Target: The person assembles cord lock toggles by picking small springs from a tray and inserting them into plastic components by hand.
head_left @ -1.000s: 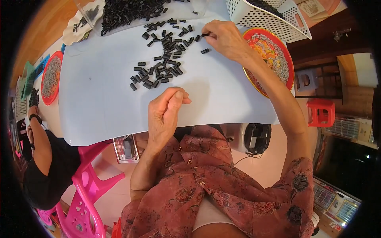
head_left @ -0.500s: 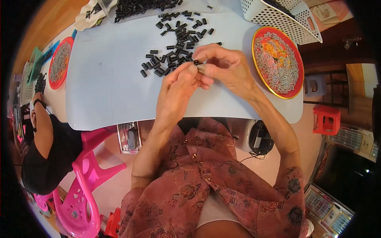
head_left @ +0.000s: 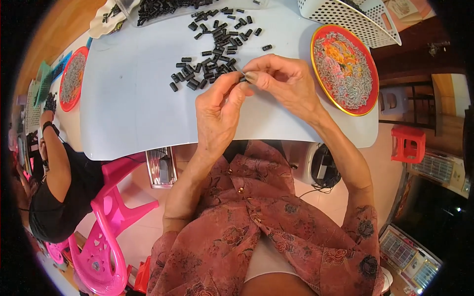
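We are pinching a small black piece in our left hand, over the table, near the black pile. Our right hand is meeting it, but we cannot tell its grip.

Black bits: plastic-looking, smooth, semi-matt
Tabletop: smooth, satin-ish tbh
Red tray: glossy — shiny gold-coloured rim
Grey pcs: metallic-looking
Basket: smooth white plastic
Pink chair: moulded plastic — v. glossy
Shirt: patterned cloth, mostly matt, creased
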`<state>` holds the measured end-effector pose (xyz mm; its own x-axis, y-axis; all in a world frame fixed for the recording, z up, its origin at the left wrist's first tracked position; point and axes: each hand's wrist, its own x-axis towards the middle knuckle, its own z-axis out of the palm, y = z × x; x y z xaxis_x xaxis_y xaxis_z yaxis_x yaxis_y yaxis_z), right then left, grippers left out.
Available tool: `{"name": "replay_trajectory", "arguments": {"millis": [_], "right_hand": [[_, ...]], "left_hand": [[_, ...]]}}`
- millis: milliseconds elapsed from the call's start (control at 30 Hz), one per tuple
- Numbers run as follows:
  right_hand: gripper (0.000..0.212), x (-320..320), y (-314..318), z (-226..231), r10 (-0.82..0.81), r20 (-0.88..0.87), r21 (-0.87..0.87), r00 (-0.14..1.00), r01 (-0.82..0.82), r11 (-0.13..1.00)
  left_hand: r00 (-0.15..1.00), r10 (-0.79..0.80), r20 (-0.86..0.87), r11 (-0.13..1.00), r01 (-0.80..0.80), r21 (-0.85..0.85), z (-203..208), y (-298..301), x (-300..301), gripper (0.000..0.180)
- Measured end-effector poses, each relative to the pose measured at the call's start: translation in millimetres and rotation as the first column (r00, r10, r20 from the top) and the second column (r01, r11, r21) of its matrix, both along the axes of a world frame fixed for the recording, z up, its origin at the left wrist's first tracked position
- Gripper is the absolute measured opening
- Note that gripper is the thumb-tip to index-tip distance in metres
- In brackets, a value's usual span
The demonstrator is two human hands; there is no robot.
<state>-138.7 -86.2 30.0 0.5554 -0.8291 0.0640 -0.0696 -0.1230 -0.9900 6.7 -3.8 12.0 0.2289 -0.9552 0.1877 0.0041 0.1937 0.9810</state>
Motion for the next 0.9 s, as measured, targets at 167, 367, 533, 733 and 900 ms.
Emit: {"name": "replay_trajectory", "arguments": {"millis": [167,367,533,733,900], "right_hand": [[0.014,-6.1,0.2,-2.1,-0.053,0.09,-0.037,0.995,0.057,0.998],[0.012,-6.2,4.8,5.3,0.038,0.089,-0.085,0.995,-0.03,0.996],[0.014,-20.8,7.8,11.6,0.124,0.059,-0.142,0.99,-0.115,0.983],[0.01,-49.3,0.0,20.3,-0.127,-0.081,-0.391,0.989,0.086,0.917],[0.009,-127.2,-58.4,16.3,-0.496,-0.318,-0.617,0.808,0.221,0.755]], "left_hand": [[0.999,-0.045,0.007,0.996,0.044,0.077,5.7,-1.8,-3.9,0.019],[0.984,-0.111,-0.137,0.975,0.135,0.179,6.7,-1.0,-0.6,0.026],[0.837,-0.289,-0.465,0.907,0.395,0.146,-0.2,-4.8,3.1,0.034],[0.852,-0.288,-0.436,0.917,0.377,0.13,-4.3,-3.3,-5.3,0.024],[0.91,-0.264,-0.32,0.941,0.316,0.123,-4.5,5.2,-5.4,0.022]]}}
